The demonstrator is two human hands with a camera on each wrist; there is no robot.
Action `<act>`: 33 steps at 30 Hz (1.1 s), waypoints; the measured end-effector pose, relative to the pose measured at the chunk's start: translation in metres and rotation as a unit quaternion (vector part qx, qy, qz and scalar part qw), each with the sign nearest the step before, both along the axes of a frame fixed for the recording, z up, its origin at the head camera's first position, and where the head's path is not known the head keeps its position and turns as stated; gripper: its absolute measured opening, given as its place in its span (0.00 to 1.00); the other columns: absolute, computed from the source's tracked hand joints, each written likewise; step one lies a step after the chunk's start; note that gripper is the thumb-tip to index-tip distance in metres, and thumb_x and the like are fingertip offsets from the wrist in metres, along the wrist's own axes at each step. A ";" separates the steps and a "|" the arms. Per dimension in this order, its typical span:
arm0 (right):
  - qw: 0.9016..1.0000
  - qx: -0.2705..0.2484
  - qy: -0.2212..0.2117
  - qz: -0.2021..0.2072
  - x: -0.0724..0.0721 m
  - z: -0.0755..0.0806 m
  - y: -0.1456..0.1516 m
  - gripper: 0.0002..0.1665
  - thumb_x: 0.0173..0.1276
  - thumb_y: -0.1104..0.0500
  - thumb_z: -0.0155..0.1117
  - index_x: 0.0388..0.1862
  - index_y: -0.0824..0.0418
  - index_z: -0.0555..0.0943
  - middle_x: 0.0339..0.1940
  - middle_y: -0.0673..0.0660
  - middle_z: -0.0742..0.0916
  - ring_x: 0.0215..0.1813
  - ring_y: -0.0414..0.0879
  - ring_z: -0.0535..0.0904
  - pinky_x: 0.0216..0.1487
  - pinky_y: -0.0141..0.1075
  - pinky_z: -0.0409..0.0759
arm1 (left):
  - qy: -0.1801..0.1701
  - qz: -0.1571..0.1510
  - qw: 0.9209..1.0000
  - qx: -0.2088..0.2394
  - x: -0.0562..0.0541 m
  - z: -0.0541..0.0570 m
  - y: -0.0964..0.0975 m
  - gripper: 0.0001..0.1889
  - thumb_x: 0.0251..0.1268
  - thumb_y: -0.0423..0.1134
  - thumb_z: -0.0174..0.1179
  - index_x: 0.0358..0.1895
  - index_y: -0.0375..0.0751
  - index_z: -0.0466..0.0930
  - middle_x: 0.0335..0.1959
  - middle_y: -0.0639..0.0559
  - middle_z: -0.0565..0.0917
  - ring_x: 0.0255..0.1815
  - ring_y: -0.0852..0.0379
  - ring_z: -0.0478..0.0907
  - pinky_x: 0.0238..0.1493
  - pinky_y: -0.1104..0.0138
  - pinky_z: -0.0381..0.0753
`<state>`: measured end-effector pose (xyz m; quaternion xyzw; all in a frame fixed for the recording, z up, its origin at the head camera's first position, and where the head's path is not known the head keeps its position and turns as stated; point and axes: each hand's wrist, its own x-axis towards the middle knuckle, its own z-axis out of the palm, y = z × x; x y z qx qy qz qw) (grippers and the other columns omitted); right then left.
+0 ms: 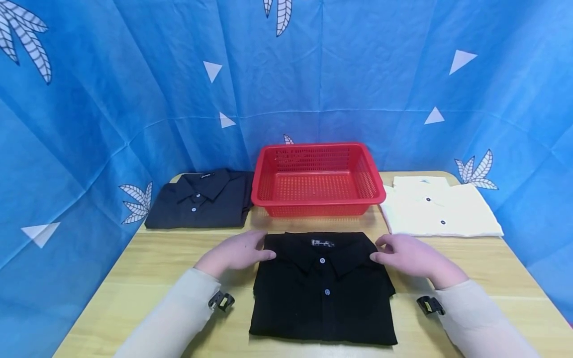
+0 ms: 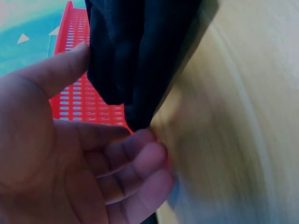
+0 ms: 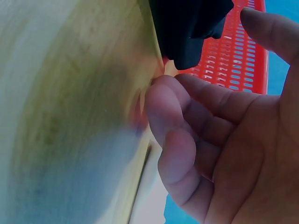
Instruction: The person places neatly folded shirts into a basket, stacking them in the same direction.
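Observation:
A folded black shirt (image 1: 358,298) lies flat on the table, its collar toward the back and its buttons up. At its upper left corner is my left hand (image 1: 241,251). The left wrist view shows that thumb (image 2: 70,65) at the fabric's edge, with loosely bent fingers (image 2: 149,158) beside the lower layer; no firm grip shows. My right hand (image 1: 409,253) is by the upper right corner. In the right wrist view its thumb (image 3: 271,32) stands apart from the other fingers (image 3: 168,107), which bend loosely near the table by the shirt (image 3: 182,28).
Behind the shirt stands a red perforated basket (image 1: 313,209) with nothing in it. A folded dark grey shirt (image 1: 219,209) lies at the back left, a folded white shirt (image 1: 465,209) at the back right. A blue patterned curtain (image 1: 358,74) surrounds the wooden table (image 1: 134,273).

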<state>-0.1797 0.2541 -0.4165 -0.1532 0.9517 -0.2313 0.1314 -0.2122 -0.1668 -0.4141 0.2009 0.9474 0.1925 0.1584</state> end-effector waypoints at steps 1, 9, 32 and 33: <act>1.000 -0.004 -0.003 0.002 -0.001 0.000 0.000 0.33 0.66 0.37 0.68 0.54 0.63 0.83 0.43 0.52 0.87 0.43 0.47 0.82 0.49 0.51 0.81 | -0.009 -0.003 1.000 0.014 -0.001 0.000 0.000 0.41 0.66 0.61 0.63 0.77 0.47 0.63 0.70 0.46 0.73 0.69 0.47 0.72 0.68 0.48 0.70; 0.999 -0.034 -0.033 -0.010 -0.004 -0.004 -0.005 0.27 0.66 0.40 0.69 0.49 0.61 0.82 0.34 0.50 0.84 0.35 0.45 0.78 0.39 0.43 0.78 | -0.055 0.012 0.998 0.033 -0.012 -0.006 0.001 0.55 0.59 0.61 0.69 0.79 0.31 0.52 0.75 0.39 0.66 0.73 0.44 0.66 0.72 0.50 0.65; 0.998 -0.009 -0.065 -0.017 -0.009 -0.012 -0.023 0.27 0.54 0.47 0.80 0.45 0.59 0.78 0.32 0.49 0.82 0.35 0.46 0.77 0.42 0.44 0.78 | 0.012 -0.012 0.998 -0.057 -0.005 -0.017 0.021 0.42 0.45 0.57 0.79 0.63 0.39 0.75 0.58 0.46 0.80 0.57 0.48 0.78 0.60 0.52 0.76; 0.998 -0.004 -0.064 -0.014 -0.010 -0.012 -0.024 0.25 0.54 0.47 0.79 0.43 0.59 0.79 0.31 0.49 0.82 0.35 0.46 0.78 0.42 0.45 0.78 | 0.015 -0.013 0.998 -0.064 -0.005 -0.017 0.021 0.42 0.45 0.58 0.78 0.62 0.39 0.76 0.58 0.46 0.80 0.58 0.48 0.78 0.60 0.51 0.76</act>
